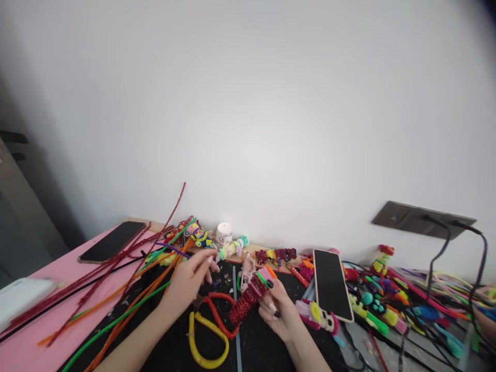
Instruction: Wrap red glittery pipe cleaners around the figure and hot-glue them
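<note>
Holding red fuzzy stick pinched in right hand; left hand loose, fingers apart; next, careful bending.

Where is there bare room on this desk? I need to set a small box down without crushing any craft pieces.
The pink surface between the dark phone and the white object is bare. The right side past the propped phone is packed with pipe-cleaner pieces and cables. The black mat between the left hand and right hand is cluttered.
</note>
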`<action>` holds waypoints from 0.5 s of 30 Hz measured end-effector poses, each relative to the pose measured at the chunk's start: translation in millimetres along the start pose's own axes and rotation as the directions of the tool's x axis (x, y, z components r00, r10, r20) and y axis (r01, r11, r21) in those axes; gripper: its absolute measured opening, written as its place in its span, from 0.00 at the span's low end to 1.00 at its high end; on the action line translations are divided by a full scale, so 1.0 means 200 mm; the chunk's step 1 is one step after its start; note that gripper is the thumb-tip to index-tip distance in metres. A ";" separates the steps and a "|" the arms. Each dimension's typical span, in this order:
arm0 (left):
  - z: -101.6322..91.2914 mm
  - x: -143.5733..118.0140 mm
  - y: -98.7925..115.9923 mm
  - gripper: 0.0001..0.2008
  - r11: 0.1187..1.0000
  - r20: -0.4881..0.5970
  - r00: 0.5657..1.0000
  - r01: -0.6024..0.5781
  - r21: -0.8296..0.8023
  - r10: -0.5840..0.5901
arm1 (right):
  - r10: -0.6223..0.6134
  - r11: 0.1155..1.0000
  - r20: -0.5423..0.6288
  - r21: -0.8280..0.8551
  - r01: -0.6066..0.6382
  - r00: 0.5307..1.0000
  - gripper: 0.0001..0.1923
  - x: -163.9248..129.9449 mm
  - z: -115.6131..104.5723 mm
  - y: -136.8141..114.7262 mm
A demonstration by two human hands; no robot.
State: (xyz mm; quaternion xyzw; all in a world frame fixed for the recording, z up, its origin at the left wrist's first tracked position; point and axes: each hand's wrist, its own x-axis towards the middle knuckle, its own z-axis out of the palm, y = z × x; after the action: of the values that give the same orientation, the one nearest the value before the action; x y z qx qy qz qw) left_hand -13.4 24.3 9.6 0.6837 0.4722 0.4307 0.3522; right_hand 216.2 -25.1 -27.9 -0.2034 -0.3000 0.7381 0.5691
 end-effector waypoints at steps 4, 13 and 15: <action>-0.20 0.10 -0.05 0.15 0.864 -0.411 0.870 -0.032 0.503 0.272 | 0.011 1.000 -0.005 0.020 -0.011 1.000 0.15 0.00 0.00 0.00; -0.35 0.15 -0.23 0.14 0.748 -0.366 0.892 0.050 0.662 0.265 | 0.028 0.999 -0.009 0.023 -0.028 1.000 0.16 0.00 0.00 0.01; -0.35 0.14 -0.20 0.16 0.743 -0.361 0.876 0.003 0.669 0.321 | 0.030 0.999 -0.010 0.020 -0.030 0.999 0.17 0.00 0.00 0.02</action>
State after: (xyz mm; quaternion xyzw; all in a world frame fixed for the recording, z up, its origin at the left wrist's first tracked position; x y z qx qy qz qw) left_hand -87.0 69.5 7.8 0.6814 0.5986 0.4157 -0.0673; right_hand 214.1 -25.8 -30.1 -0.2063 -0.2866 0.7484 0.5614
